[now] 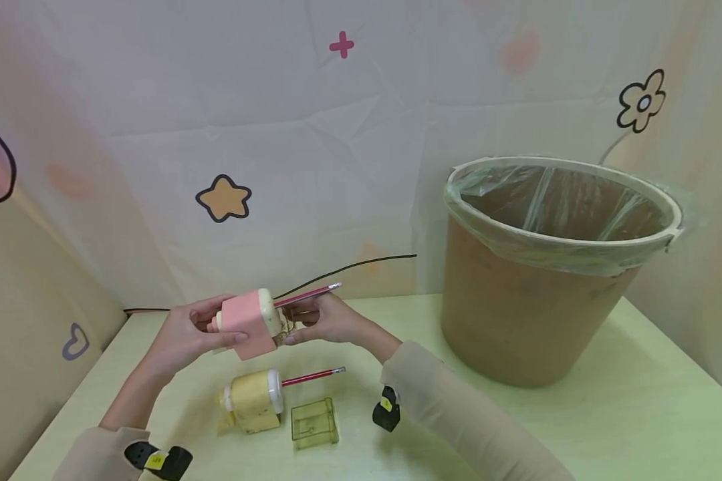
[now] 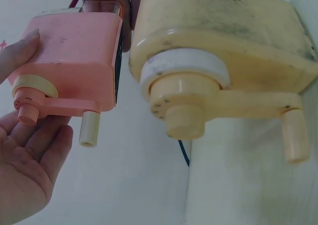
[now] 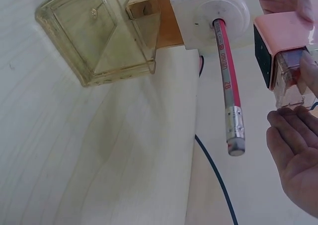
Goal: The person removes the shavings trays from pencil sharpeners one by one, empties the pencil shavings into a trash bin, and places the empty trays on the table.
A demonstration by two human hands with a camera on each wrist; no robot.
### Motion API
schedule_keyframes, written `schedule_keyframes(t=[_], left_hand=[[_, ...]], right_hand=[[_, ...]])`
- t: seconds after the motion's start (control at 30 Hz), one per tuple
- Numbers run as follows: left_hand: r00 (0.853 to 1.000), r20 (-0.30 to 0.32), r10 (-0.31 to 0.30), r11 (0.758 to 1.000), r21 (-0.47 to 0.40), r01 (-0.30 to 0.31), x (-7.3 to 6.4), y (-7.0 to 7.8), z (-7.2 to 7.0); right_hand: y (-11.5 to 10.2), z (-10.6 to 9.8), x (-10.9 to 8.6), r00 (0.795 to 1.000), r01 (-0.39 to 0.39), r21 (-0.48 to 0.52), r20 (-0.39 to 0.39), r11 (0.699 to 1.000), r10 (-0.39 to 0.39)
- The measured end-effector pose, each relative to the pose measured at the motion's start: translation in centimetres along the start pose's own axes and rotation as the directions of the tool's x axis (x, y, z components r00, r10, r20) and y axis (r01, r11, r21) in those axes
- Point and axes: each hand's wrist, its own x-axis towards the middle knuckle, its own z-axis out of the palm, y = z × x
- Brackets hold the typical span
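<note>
Raised above the table, a pink crank pencil sharpener sits in my left hand, thumb on its top and fingers beneath. A red pencil sticks out of its cream front. My right hand pinches the clear shavings drawer, which stands partly out of the pink body. Below them on the table lies a yellow crank sharpener, with another red pencil in its white front. Beside it rests a yellowish see-through drawer, separate from the sharpener.
At the right of the table stands a large brown bin, its rim lined with a clear plastic bag. A pale patterned curtain hangs behind the table and along the sides.
</note>
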Motion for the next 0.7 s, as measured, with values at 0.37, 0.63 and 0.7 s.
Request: schedule_keyframes(t=[0.37,0.63,0.7], left_hand=[[0.999,-0.019,-0.043,0.999,0.016,0.043,-0.1,-0.3,-0.5],[1.000,-0.013,-0.026,1.000,-0.013,0.026,0.1,-0.6,-0.4],[0.999,-0.022,-0.034,0.999,-0.012,0.034,0.0,-0.7,-0.4]], right_hand=[[0.5,-1.1,-0.7,0.998,-0.064,-0.027,-0.027,0.998,0.063],[0.7,-1.4,-0.7,0.997,-0.066,-0.019,-0.035,0.998,0.065],[0.7,-1.3,-0.7,0.996,-0.082,-0.018,-0.037,0.996,0.081]])
